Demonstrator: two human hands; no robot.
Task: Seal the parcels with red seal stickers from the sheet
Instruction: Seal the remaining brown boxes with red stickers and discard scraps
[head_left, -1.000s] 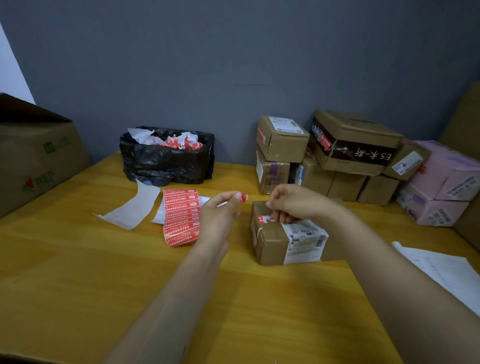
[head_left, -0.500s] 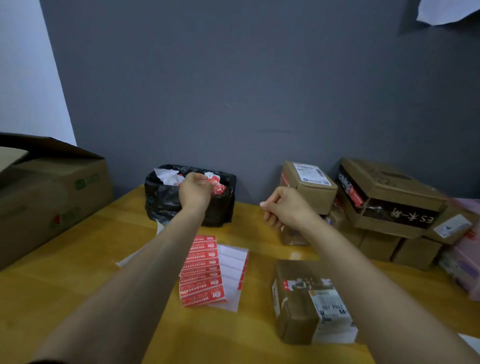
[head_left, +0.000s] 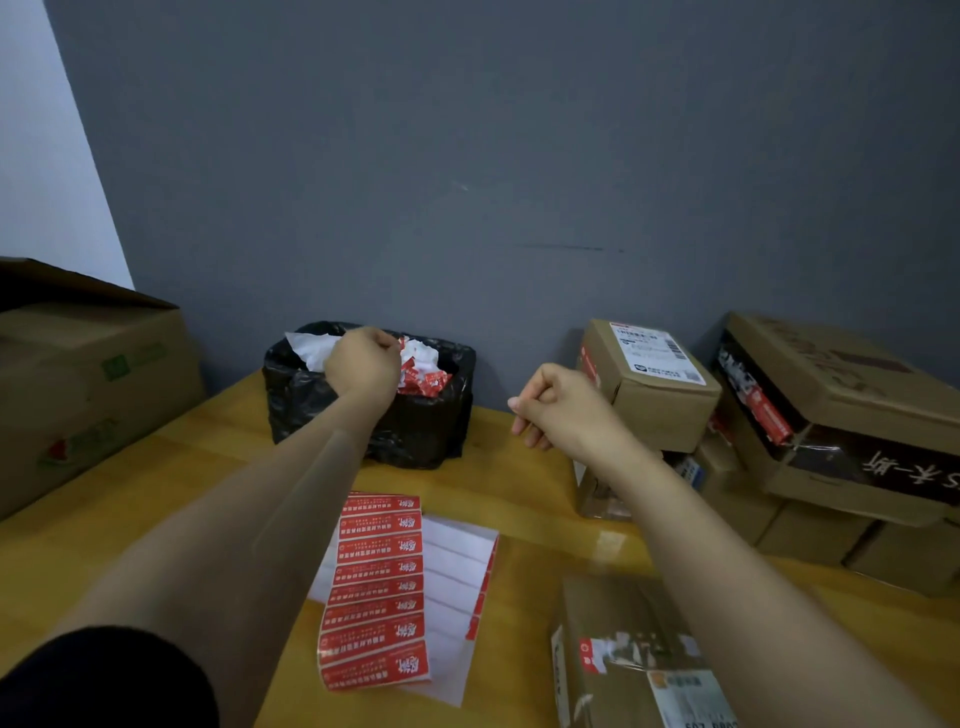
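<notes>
The wooden tabletop (head_left: 130, 519) runs back to a grey wall. A big brown carton (head_left: 88, 384) sits at its far left, and a stack of parcels (head_left: 810, 431) is piled at the far right. Between them, against the wall, stands a bin lined with a black bag (head_left: 415, 431), holding crumpled red and white scraps (head_left: 426, 376).

One parcel (head_left: 597, 608) lies apart at the near right, with a white shipping label and a bit of red sticker on its top. The right forearm hides part of it.

The sticker sheet (head_left: 376, 592) lies flat in the near middle, just left of that parcel. Its long axis runs from the bin towards the person, leaning slightly left at the near end. Red stickers fill its left column, each strip lying crosswise; the right column is mostly bare white backing.

The left hand (head_left: 363, 369) hangs over the bin, fingers curled down at the scraps; I cannot tell whether it pinches one. The right hand (head_left: 563, 408) is raised above the tabletop in a loose fist, holding nothing visible.
</notes>
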